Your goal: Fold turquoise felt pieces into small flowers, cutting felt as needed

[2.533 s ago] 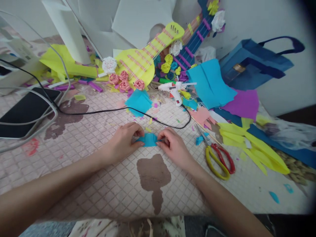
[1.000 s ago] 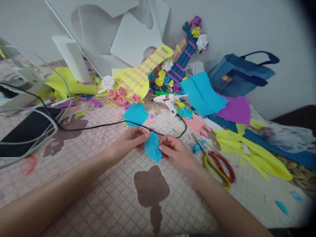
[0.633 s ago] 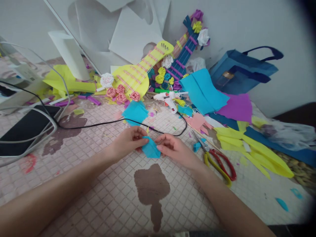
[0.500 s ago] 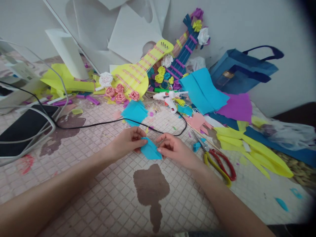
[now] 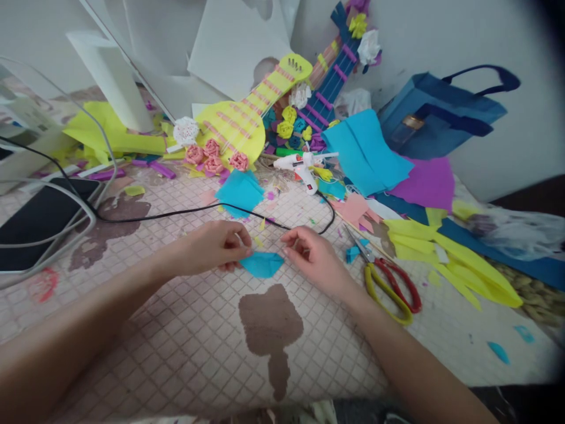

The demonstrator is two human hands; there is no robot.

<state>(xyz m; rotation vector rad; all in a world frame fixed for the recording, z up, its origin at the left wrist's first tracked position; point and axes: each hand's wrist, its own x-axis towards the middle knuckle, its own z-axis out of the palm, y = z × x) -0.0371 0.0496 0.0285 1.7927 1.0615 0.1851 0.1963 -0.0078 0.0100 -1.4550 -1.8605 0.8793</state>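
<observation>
A small turquoise paper piece (image 5: 262,264) lies low over the checked pink cloth (image 5: 185,330), just above a brown patch. My left hand (image 5: 212,247) pinches its left edge between thumb and fingers. My right hand (image 5: 311,259) hovers at the paper's right tip. Its fingers are loosely bent and apart, and nothing shows between them.
Red and yellow scissors (image 5: 391,282) lie right of my right hand. A black cable (image 5: 176,211) runs behind both hands to a white glue gun (image 5: 302,166). Paper guitars (image 5: 241,121), paper roses, coloured sheets (image 5: 368,150) and a blue bag (image 5: 441,112) crowd the back. A dark tablet (image 5: 39,218) sits left.
The paper was held up between both hands and turned. Now it is lowered and flatter, my right hand has come off it, and only my left hand keeps hold.
</observation>
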